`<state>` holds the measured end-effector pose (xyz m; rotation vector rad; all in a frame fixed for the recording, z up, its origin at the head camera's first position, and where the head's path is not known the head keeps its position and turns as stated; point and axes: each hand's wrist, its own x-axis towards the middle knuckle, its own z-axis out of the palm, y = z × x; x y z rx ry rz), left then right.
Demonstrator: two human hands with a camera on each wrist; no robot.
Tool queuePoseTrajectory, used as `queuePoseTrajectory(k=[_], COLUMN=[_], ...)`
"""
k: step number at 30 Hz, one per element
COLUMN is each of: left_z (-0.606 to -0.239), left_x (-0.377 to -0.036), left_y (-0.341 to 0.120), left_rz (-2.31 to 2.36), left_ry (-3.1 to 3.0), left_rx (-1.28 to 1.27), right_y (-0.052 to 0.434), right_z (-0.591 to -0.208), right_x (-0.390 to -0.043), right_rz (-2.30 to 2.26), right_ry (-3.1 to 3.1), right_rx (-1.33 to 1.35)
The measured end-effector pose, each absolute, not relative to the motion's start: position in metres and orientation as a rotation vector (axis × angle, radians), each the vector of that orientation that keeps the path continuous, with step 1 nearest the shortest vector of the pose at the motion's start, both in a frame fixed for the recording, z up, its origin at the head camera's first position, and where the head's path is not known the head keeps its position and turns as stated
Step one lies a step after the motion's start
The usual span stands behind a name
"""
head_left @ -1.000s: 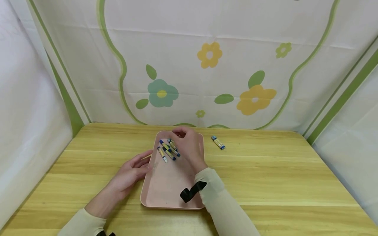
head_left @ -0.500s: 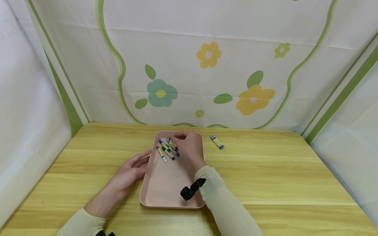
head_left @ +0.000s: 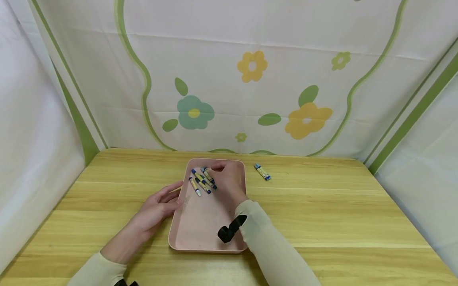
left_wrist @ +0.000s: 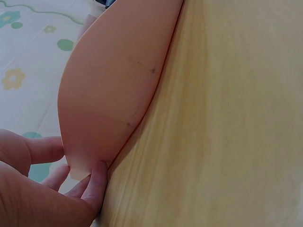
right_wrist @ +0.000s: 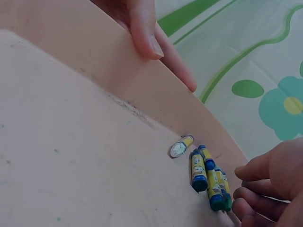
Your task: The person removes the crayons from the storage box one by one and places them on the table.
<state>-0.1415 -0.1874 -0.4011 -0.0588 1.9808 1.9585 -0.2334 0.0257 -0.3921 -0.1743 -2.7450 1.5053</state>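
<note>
A person sat at a wooden bench [head_left: 322, 214] with a shallow pink tray [head_left: 200, 226] lying in front of them, its long side running away from the body. The left hand [head_left: 157, 208] rested flat on the bench against the tray's left rim, fingers [left_wrist: 97, 182] straight and relaxed, the tips touching the rim; it appeared placed there to steady the tray so it would not slide. The left wrist view showed those fingertips pressed at the tray's outer wall, gripping nothing.

The right hand [head_left: 229, 178] hovered over the far end of the tray, just beside a small cluster of crayons [head_left: 202, 180]. Its fingers [right_wrist: 253, 196] were loosely curled, close to the nearest crayons, and seemed to hold nothing, though the tips were partly hidden.

The crayons lay on the tray floor near the far left corner, side by side and partly touching, wrapped in yellow and blue paper. In the head view their long axes ran diagonally, from far left to near right, roughly parallel to one another. A pale-tipped one sat slightly apart on the left of the group.

One more crayon [head_left: 262, 172] lay on the bare bench to the right of the tray, well apart from the rest, on a similar diagonal. A flowered cloth backdrop [head_left: 250, 79] stood behind the bench.
</note>
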Motion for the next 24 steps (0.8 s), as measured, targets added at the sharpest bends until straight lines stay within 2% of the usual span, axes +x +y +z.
queuePoseTrajectory(k=[7, 24], left_z=[-0.4002, -0.4022], left_x=[-0.1405, -0.1406], left_y=[-0.1869, -0.1878], left_rz=[1.956, 1.959], left_ry=[1.983, 1.989], left_rx=[-0.068, -0.052], right_y=[0.0271, 0.0226], right_z=[-0.3956, -0.3943], right_x=[-0.2320, -0.2318], right_rz=[1.573, 1.447], right_ry=[-2.734, -2.840], right_rx=[-0.103, -0.149])
